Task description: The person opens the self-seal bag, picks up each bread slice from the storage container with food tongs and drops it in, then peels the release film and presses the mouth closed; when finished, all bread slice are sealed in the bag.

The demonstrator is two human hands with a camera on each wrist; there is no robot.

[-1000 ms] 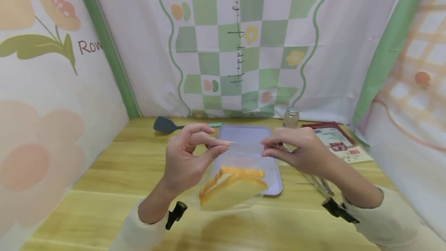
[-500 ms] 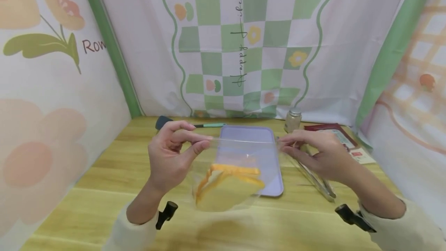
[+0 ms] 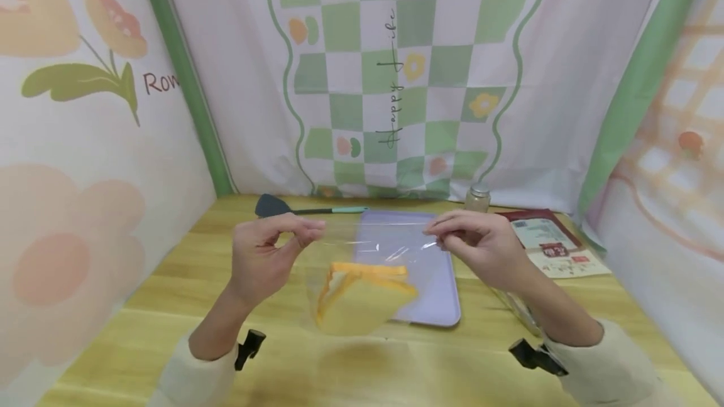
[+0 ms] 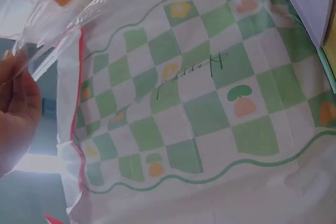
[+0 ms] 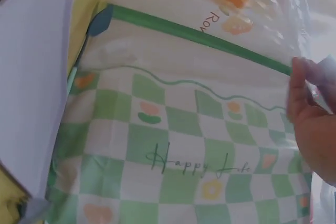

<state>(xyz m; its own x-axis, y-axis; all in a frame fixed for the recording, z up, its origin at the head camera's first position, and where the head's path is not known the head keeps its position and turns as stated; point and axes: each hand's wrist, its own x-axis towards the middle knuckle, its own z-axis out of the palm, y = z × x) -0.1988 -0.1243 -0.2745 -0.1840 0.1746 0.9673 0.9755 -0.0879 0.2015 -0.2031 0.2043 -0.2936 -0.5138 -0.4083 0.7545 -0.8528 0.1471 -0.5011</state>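
Note:
A clear plastic bag (image 3: 367, 245) hangs in the air between my two hands, with bread slices (image 3: 362, 306) with orange crusts standing in its lower part. At the bag's upper left corner, my left hand (image 3: 263, 259) pinches the film between thumb and fingers. My right hand (image 3: 486, 249) pinches the opposite upper corner. The top edge is stretched nearly straight. Seen from the left wrist, the left hand (image 4: 18, 98) holds the film at the frame's edge. The right wrist view has the right hand (image 5: 314, 114) gripping the wrinkled plastic, with other fingertips at the top.
Behind the bag lies a lilac tray (image 3: 447, 306). A dark spatula (image 3: 273, 205) with a mint handle is at the back left. A lidded glass jar (image 3: 477, 197), a printed packet (image 3: 557, 247) and partly covered metal tongs (image 3: 523, 313) are on the right.
Both hands first spread apart, drawing the bag's top edge taut. Since then they have shifted left with the bag, the right hand more than the left, and more film shows between them.

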